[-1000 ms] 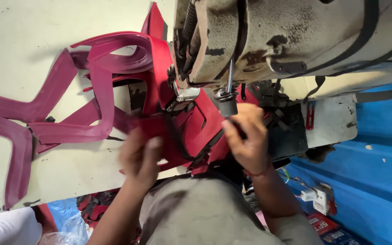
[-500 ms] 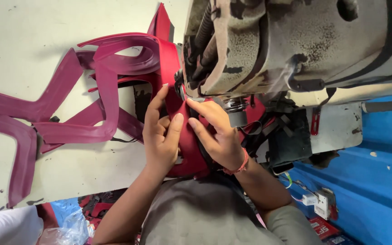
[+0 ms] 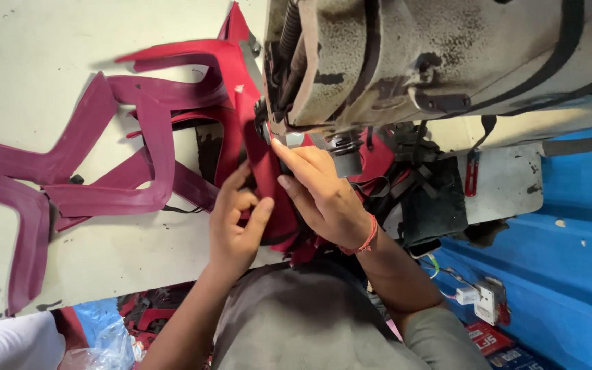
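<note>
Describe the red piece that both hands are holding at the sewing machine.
The red piece is a flat, stiff-looking panel of smooth material, bright red, with dark edging low down. It lies on the pale table, running under the head of the worn sewing machine. The left hand pinches its near edge; the right hand presses it close to the needle area. Darker maroon strips trail from it to the left across the table.

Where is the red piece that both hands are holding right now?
The red piece sits mid-frame in the head view, pinched between the left hand and right hand, under the sewing machine head.
</note>
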